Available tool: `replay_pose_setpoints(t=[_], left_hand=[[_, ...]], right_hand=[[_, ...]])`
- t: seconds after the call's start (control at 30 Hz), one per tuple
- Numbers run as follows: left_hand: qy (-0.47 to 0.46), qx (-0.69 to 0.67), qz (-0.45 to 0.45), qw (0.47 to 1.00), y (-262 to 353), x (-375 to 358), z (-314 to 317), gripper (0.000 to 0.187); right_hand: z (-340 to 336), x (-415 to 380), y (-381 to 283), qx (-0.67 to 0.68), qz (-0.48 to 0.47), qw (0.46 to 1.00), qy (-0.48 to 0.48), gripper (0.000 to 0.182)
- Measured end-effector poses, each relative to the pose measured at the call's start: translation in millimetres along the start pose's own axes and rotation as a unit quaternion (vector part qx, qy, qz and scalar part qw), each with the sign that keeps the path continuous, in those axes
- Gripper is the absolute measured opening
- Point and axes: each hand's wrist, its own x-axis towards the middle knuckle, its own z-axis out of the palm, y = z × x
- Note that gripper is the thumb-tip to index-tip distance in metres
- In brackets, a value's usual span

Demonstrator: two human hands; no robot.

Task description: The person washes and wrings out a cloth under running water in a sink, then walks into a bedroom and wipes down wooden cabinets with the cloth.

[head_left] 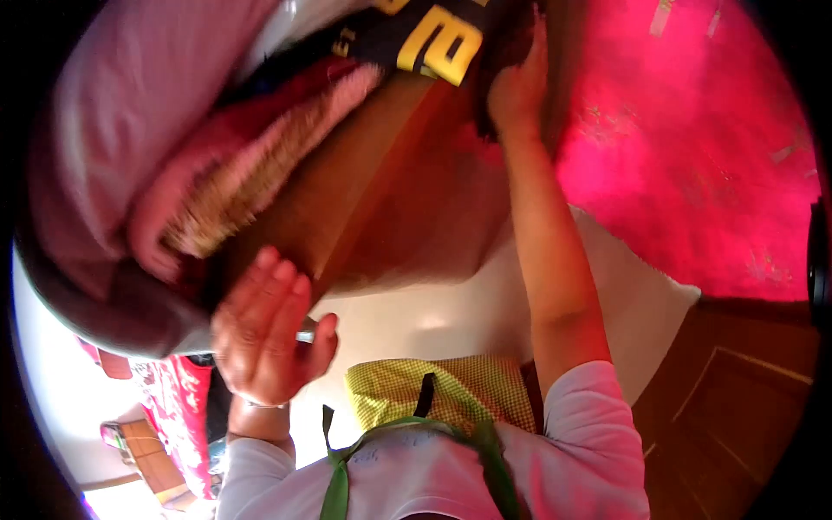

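My left hand (264,334) is raised with its palm flat and fingers stretched out, at the lower corner of a brown box-like piece (407,199) with a straight edge. Farther up, my right hand (520,91) reaches to a dark patch on that piece's right side; its fingers are mostly hidden and I cannot tell what they grip. Heaped along the left of the brown piece are a mauve padded garment (143,113), a pink garment with fuzzy tan lining (260,165) and a dark cloth with yellow lettering (438,43).
Bright pink patterned cloth (693,156) spreads over the right side. A pale surface (425,321) lies below the brown piece, and brown flooring (745,390) shows at lower right. A yellow checked cloth (442,381) is at my waist. Red-and-white patterned cloth (182,407) hangs at lower left.
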Motion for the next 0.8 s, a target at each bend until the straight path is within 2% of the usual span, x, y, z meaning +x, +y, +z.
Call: replay_pose_setpoints(t=[0.07, 0.1, 0.13, 0.23, 0.33, 0.4, 0.47, 0.5, 0.53, 0.6, 0.63, 0.67, 0.73, 0.77, 0.8], left_hand=[[0.065, 0.058, 0.02, 0.996, 23, -68, 39, 0.022], [0.092, 0.078, 0.028, 0.992, 35, -101, 52, 0.02], [0.118, 0.099, 0.035, 0.987, 43, -120, 55, 0.018], [0.196, 0.112, 0.085, 0.971, 76, -155, 50, 0.015], [0.188, 0.122, 0.057, 0.973, 103, -161, 30, 0.013], [0.188, 0.122, 0.045, 0.973, 120, -136, 5, 0.013], [0.152, 0.124, 0.042, 0.98, 138, -129, 2, 0.014], [0.146, 0.147, 0.047, 0.977, 136, -132, 5, 0.016], [0.143, 0.147, 0.051, 0.977, 140, -132, 5, 0.021], [0.135, 0.16, 0.02, 0.978, 155, -127, -2, 0.026], [0.133, 0.166, 0.012, 0.977, 163, -122, -4, 0.028], [0.131, 0.173, 0.004, 0.976, 170, -116, -2, 0.03], [0.132, 0.207, 0.004, 0.969, 174, -102, 12, 0.03], [0.133, 0.221, 0.005, 0.966, 174, -88, 30, 0.03], [0.124, 0.238, 0.005, 0.963, 175, -76, 49, 0.031]], right_hand=[[-7, -70, 41, 0.084, 0.018, 0.996, -0.011, 0.061], [-2, -115, 68, 0.045, -0.066, 0.997, 0.006, 0.066], [-6, -150, 67, 0.055, -0.075, 0.996, 0.004, 0.066], [-55, -241, 32, 0.04, -0.123, 0.991, -0.031, 0.071], [-102, -309, -22, 0.097, -0.203, 0.972, -0.066, 0.075], [-133, -329, -67, 0.094, -0.217, 0.961, -0.145, 0.074], [-152, -331, -68, 0.083, -0.258, 0.949, -0.161, 0.069], [-147, -329, -57, 0.058, -0.435, 0.882, -0.169, 0.066], [-149, -317, -52, 0.06, -0.436, 0.882, -0.167, 0.066], [-158, -289, -46, 0.135, -0.291, 0.934, -0.16, 0.063], [-163, -281, -44, 0.134, -0.307, 0.929, -0.155, 0.06], [-155, -252, -25, 0.1, -0.233, 0.961, -0.111, 0.058], [-121, -183, 47, 0.001, -0.179, 0.983, -0.05, 0.054], [-107, -155, 86, -0.063, -0.201, 0.977, -0.033, 0.053], [-104, -135, 107, -0.025, -0.203, 0.979, -0.005, 0.051]])
